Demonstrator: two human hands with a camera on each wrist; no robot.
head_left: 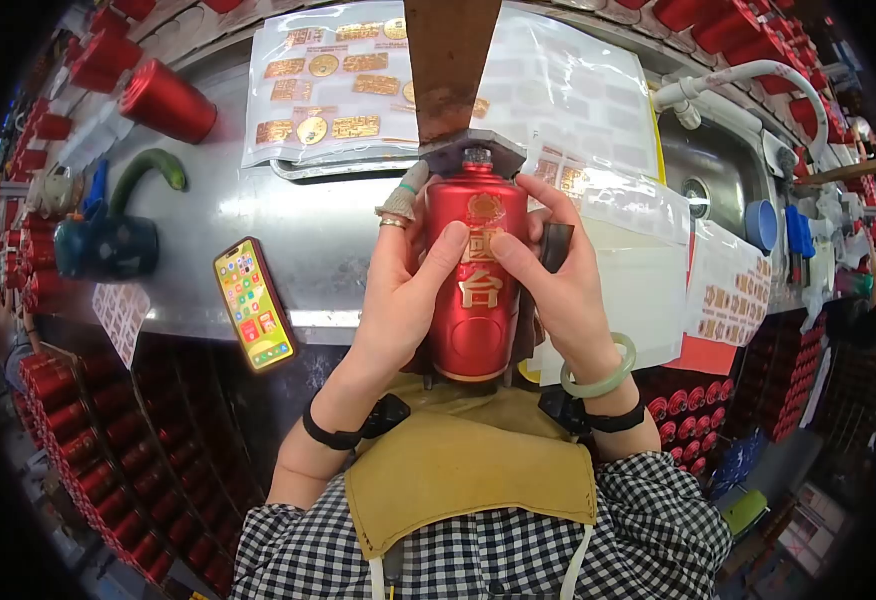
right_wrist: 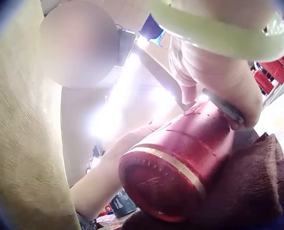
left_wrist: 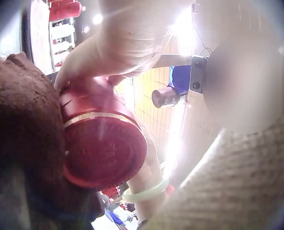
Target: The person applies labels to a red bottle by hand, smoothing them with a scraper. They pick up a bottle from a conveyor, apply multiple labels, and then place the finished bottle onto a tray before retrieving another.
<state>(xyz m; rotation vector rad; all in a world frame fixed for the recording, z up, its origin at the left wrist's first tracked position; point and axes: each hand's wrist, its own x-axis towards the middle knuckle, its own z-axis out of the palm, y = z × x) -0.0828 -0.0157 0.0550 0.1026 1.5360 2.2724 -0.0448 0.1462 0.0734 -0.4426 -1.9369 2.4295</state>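
A red bottle with gold characters on its front lies on a brown cloth, its bare neck pointing away from me. My left hand holds its left side, thumb on the front beside the characters; pale finger covers sit on that hand. From the other side my right hand grips the bottle, thumb pressing by the upper character. A dark flat piece is tucked in the right hand's fingers. In the left wrist view, the bottle's round base faces the camera.
Sheets of gold stickers lie behind the bottle, below a brown upright post. A lit phone, a blue-green mug and a red cup-shaped piece are at left. A sink is at right, beyond white sheets.
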